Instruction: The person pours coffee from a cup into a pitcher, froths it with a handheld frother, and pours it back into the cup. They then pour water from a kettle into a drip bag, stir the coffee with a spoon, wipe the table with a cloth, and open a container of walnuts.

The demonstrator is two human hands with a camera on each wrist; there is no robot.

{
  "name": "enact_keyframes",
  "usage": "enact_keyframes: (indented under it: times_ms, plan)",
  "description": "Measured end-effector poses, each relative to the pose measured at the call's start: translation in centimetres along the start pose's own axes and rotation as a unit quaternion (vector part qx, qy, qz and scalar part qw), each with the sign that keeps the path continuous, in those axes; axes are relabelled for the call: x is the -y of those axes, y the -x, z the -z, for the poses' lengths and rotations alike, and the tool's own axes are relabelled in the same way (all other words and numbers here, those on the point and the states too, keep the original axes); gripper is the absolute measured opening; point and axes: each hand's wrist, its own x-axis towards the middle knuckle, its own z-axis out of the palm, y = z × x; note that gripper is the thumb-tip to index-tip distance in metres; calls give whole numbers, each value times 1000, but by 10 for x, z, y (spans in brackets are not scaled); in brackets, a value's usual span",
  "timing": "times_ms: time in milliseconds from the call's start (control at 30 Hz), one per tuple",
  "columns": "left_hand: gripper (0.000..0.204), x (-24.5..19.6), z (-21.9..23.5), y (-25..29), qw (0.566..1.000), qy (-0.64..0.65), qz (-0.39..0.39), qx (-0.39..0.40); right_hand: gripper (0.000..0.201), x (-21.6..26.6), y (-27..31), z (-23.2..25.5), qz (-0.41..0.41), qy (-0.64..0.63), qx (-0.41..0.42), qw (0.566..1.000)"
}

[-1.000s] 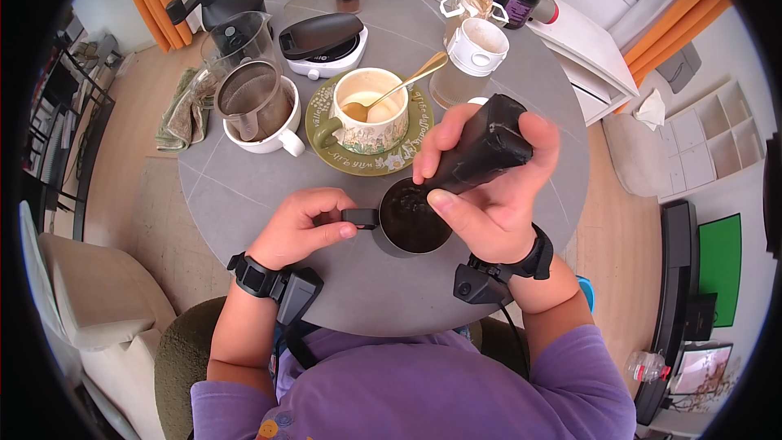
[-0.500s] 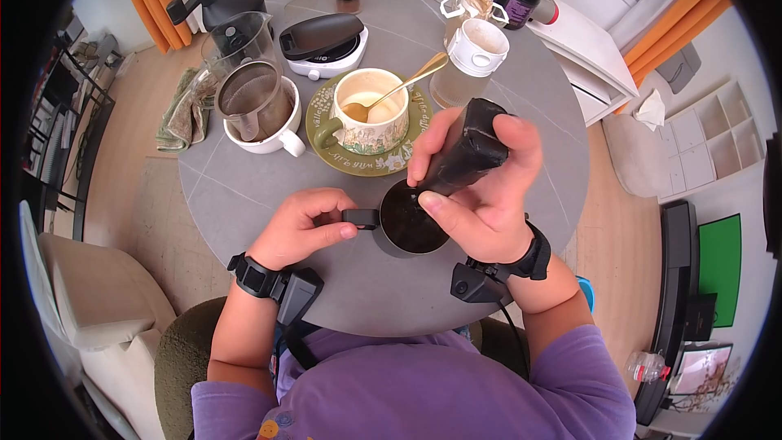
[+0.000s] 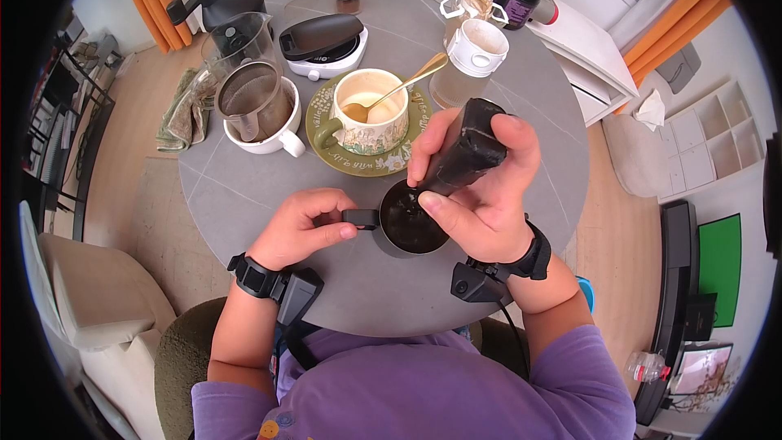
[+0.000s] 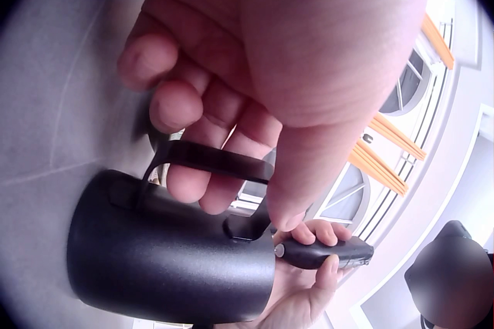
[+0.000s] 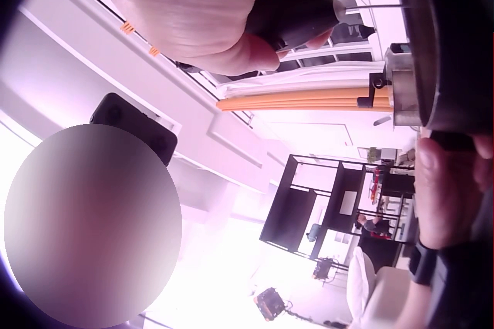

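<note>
1. We see the left grip curled round the handle of the black pitcher, at the near side of the grey counter.
2. The right grip clamps a black tool, shifted slightly left since a second ago; its tip, seemingly inside the pitcher, is hidden from us.
3. Beyond are a cup, a gold spoon and, farther, orange curtains.

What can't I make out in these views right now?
Thin rod, far end: right wrist view, hidden by the black pitcher.
Pitcher interior: head view, too dark, partly behind the right hand.
White scale, readout: head view, digits too small to read.
</note>
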Motion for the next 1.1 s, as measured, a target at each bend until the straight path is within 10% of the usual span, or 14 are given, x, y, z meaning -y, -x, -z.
enact_keyframes:
  times_ms: [1100]
  plan:
    - [19, 2, -1, 0, 1000, 9, -10, -12, 76, 1, 1, 3, -35, 95, 27, 994]
